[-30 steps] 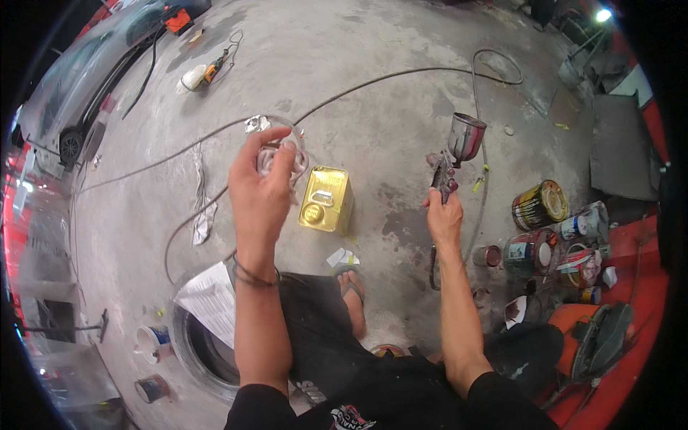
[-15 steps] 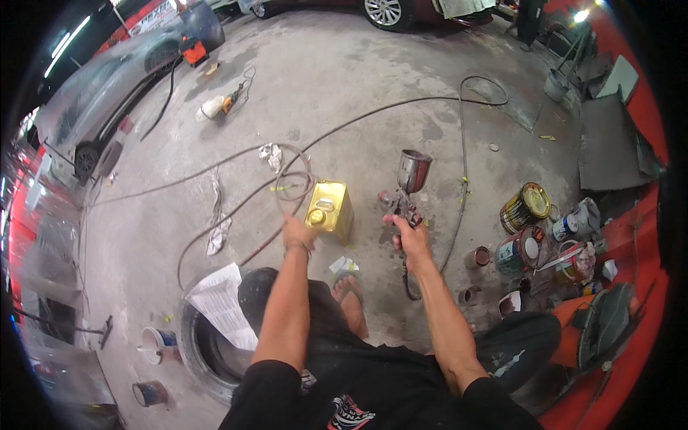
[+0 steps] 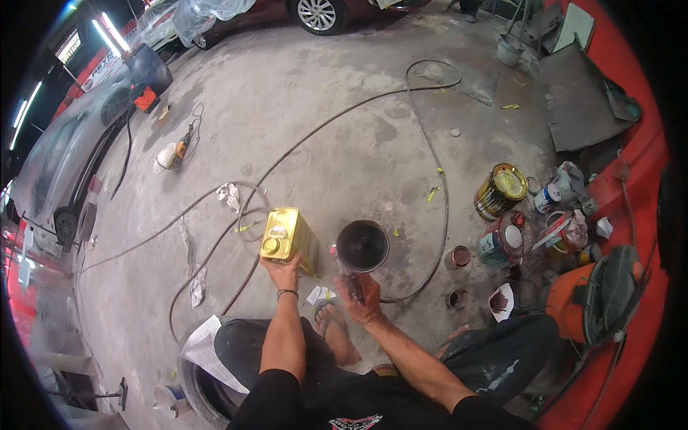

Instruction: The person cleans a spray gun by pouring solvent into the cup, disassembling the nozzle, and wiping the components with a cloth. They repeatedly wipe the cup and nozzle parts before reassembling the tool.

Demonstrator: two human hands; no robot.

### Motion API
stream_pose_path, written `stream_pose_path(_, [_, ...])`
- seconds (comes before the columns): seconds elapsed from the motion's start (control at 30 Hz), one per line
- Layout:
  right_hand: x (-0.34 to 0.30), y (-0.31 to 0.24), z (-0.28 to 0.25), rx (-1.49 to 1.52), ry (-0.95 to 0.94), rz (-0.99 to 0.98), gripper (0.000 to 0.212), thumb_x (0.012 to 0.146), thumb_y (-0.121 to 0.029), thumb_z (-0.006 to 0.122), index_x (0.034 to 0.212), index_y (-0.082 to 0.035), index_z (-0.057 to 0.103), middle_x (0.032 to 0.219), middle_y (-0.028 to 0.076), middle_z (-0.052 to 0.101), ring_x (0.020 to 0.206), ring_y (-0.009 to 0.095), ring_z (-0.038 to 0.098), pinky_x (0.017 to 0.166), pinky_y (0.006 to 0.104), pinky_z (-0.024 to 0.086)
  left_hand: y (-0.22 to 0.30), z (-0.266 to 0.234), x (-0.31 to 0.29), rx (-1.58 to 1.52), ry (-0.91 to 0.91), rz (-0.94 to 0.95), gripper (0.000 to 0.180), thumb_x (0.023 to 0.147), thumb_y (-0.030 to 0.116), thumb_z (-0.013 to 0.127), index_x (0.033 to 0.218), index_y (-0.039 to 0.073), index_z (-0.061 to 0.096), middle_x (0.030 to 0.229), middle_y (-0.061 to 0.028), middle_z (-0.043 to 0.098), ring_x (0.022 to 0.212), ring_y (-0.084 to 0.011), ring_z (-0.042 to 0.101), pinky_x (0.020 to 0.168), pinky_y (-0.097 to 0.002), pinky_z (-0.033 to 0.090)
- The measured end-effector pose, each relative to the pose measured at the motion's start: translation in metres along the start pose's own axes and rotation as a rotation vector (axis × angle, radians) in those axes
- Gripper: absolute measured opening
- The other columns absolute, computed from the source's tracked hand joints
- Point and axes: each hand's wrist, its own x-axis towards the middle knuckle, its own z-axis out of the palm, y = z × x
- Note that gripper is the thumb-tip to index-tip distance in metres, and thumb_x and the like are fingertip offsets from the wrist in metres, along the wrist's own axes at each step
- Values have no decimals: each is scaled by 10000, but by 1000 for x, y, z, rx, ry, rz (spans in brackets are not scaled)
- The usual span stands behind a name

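My left hand (image 3: 284, 271) grips the near side of a gold rectangular metal can (image 3: 281, 232), which has a round cap and a handle on top. Most of those fingers are hidden behind the can. My right hand (image 3: 364, 299) is wrapped round a paint spray gun (image 3: 350, 281), just right of the can. The gun's dark cup (image 3: 362, 246) has no lid, and its round mouth faces up toward me. Its inside looks dark; how much it holds I cannot tell.
A hose (image 3: 344, 123) loops across the concrete floor. Several paint cans (image 3: 502, 192) and an orange container (image 3: 573, 301) stand at right by a red wall. A tire (image 3: 197, 380) with a paper sheet (image 3: 205, 347) lies at left. An orange power tool (image 3: 183, 145) lies farther off.
My left hand has taken hold of the gold can. The spray gun has come left, nearer the can, and its cup mouth now faces me. The whole view has shifted.
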Motion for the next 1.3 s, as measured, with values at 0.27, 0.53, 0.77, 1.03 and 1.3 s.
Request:
stream_pose_path(0.27, [-17, 34, 9, -111, -1, 204, 271, 1003, -306, 752, 956, -48, 686, 797, 177, 676, 696, 339, 672, 642, 440, 519, 88, -39, 76, 136, -227, 50, 946, 667, 156, 972, 1417, 16, 413, 1325, -174, 615, 1183, -275, 649, 995, -397, 563])
stream_pose_path(0.53, [-9, 21, -17, -262, -180, 352, 475, 978, -491, 740, 1192, -68, 758, 812, 166, 724, 728, 367, 713, 680, 460, 547, 304, -64, 142, 296, -900, 167, 1043, 640, 85, 966, 1548, 30, 454, 1432, -83, 627, 1350, -218, 568, 1188, -369, 420])
stream_pose_path(0.77, [-21, 37, -15, -229, -190, 101, 565, 1017, -348, 693, 1493, -78, 552, 1137, 226, 723, 985, 418, 731, 848, 512, 576, 435, -30, 121, 572, -1346, -14, 1145, 685, 146, 931, 1671, 44, 357, 1472, -83, 620, 1364, -212, 553, 1199, -354, 404])
stream_pose_path(1.03, [-41, 28, -13, -253, -293, 43, 776, 824, -18, 672, 1572, -75, 474, 1241, 223, 658, 1052, 460, 681, 905, 537, 564, 464, 14, 103, 1067, -1537, 142, 1134, 699, 260, 929, 1670, 75, 373, 1209, -169, 755, 1091, -229, 707, 987, -349, 554])
stream_pose_path(1.3, [-51, 28, -2, -294, -378, 11, 810, 793, -26, 695, 1571, -77, 479, 1241, 212, 658, 1033, 440, 676, 923, 517, 560, 484, 66, 80, 1531, -1586, 120, 1203, 655, 284, 948, 1675, 67, 347, 1212, -148, 784, 1031, -227, 766, 968, -333, 583])
